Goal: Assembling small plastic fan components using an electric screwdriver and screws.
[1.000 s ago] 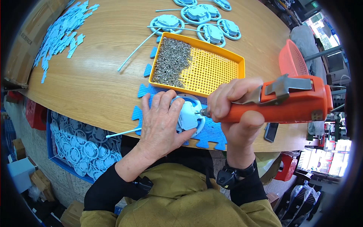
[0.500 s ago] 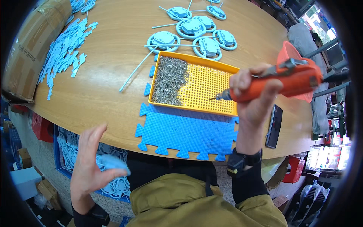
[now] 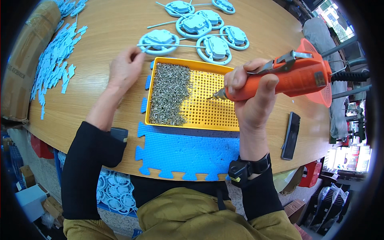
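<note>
Picking step, probably: left hand (image 3: 125,67) at blue wheel part (image 3: 160,37) beyond yellow tray (image 3: 204,116) (grip unclear); right hand (image 3: 253,107) clutches red screwdriver (image 3: 298,78) above tray. Next likely needs firm pinch.

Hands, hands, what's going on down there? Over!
Left hand at light-blue wheel-shaped part, touch unclear. Right hand gripping orange power screwdriver. Yellow screw tray between the hands.

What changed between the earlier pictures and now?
The left hand took a light-blue piece leftward off the mat, let it go, then reached forward to a wheel-shaped piece beyond the yellow tray. The orange screwdriver lifted clear. Unchanged: the right hand holds it.
</note>
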A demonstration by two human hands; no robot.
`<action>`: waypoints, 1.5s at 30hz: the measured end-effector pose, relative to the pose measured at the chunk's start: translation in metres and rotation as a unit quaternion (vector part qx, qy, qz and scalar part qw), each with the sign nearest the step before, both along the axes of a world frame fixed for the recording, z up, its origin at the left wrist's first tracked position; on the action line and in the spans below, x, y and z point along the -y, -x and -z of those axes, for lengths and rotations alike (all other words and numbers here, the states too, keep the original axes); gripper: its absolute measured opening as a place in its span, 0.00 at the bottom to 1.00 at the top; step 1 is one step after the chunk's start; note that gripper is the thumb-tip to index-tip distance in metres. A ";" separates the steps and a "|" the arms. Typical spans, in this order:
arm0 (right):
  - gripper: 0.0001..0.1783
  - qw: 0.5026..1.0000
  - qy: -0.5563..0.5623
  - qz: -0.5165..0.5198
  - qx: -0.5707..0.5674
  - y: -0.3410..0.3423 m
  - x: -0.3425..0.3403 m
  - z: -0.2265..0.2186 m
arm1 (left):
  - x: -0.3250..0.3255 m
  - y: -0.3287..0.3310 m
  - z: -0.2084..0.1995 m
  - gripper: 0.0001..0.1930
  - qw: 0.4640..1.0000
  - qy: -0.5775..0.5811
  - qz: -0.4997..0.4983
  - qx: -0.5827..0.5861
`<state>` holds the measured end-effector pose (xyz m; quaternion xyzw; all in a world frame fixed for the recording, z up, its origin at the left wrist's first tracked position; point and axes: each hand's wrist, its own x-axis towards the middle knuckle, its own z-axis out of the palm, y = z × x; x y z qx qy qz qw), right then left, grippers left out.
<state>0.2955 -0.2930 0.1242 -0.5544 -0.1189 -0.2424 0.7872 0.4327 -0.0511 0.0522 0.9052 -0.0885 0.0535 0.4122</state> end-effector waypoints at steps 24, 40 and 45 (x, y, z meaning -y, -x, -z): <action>0.38 0.996 0.019 -0.082 -0.004 0.098 -0.036 -0.036 | -0.009 0.239 -0.038 0.18 0.977 -0.042 0.179 0.109; 0.37 0.994 0.079 -0.071 -0.038 0.117 -0.042 -0.025 | 0.033 0.245 -0.040 0.38 0.965 -0.120 0.223 0.064; 0.35 0.985 0.138 -0.103 -0.005 0.115 -0.042 -0.027 | 0.034 0.242 -0.042 0.37 0.965 -0.115 0.225 0.074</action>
